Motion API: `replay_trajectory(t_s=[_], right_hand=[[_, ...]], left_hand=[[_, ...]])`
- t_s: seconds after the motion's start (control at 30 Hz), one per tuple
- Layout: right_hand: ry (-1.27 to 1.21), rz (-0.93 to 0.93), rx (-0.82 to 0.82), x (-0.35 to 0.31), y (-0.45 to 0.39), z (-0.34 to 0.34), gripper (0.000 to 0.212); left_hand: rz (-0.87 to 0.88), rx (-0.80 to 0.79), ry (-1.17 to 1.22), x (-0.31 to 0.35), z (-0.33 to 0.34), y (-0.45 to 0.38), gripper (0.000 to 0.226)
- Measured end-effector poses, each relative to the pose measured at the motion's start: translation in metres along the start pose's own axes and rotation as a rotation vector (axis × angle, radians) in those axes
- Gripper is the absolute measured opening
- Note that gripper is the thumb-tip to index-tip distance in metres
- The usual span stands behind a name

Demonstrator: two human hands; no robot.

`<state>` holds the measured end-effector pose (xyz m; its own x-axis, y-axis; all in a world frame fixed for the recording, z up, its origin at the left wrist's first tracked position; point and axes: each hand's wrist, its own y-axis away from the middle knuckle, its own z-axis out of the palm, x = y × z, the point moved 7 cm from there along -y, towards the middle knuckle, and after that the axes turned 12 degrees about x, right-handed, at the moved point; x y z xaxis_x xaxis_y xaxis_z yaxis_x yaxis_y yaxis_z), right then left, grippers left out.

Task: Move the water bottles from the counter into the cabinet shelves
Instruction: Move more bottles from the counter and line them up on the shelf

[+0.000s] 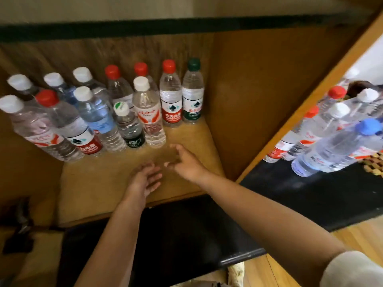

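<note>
Wooden cabinet shelf [116,183], brown back and side panels, black edge strip along the front. Two rows of water bottles stand upright on it, packed toward the back left. Far right of the back row: green-capped bottle [192,92], touching a red-capped bottle [170,94] with a red label. In front, a white-capped bottle [148,114] with a red-and-white label, and beside it a shorter bottle [127,125] with a dark label. More white- and red-capped bottles run off to the left, labels blurred.

Both hands hover over the bare front of the shelf, holding nothing. Left hand [144,180] has fingers spread and relaxed. Right hand [186,162] is loosely open, fingers apart, near the white-capped bottle's base but probably not touching it.

Right of the side panel, on a black counter [310,195], more bottles stand clustered, including a blue-capped bottle [339,148].
</note>
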<state>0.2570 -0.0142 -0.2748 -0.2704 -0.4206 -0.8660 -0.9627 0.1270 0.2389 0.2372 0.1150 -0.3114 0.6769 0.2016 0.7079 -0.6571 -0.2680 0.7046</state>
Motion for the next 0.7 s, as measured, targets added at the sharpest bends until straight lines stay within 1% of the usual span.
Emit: replay_trajectory(t_s=[0.07, 0.17, 0.3, 0.43, 0.53, 0.7], right_hand=[[0.061, -0.014, -0.068, 0.016, 0.028, -0.014, 0.041], [-0.024, -0.014, -0.162, 0.039, 0.073, -0.044, 0.030], [0.040, -0.053, -0.145, 0.076, 0.114, -0.105, 0.025], [-0.041, 0.034, -0.032, 0.120, 0.138, -0.169, 0.022], [-0.108, 0.092, 0.077, 0.150, 0.149, -0.217, 0.023], [-0.107, 0.155, 0.356, 0.188, 0.155, -0.291, 0.026]], left_hand=[[0.056, 0.015, -0.091, -0.013, 0.009, 0.018, 0.018], [0.137, -0.006, -0.192, -0.034, 0.028, 0.052, 0.018], [0.238, -0.062, -0.285, -0.057, 0.063, 0.095, 0.016], [0.329, -0.137, -0.364, -0.080, 0.108, 0.123, 0.018], [0.356, -0.211, -0.449, -0.099, 0.143, 0.138, 0.019], [0.352, -0.301, -0.533, -0.128, 0.202, 0.153, 0.022]])
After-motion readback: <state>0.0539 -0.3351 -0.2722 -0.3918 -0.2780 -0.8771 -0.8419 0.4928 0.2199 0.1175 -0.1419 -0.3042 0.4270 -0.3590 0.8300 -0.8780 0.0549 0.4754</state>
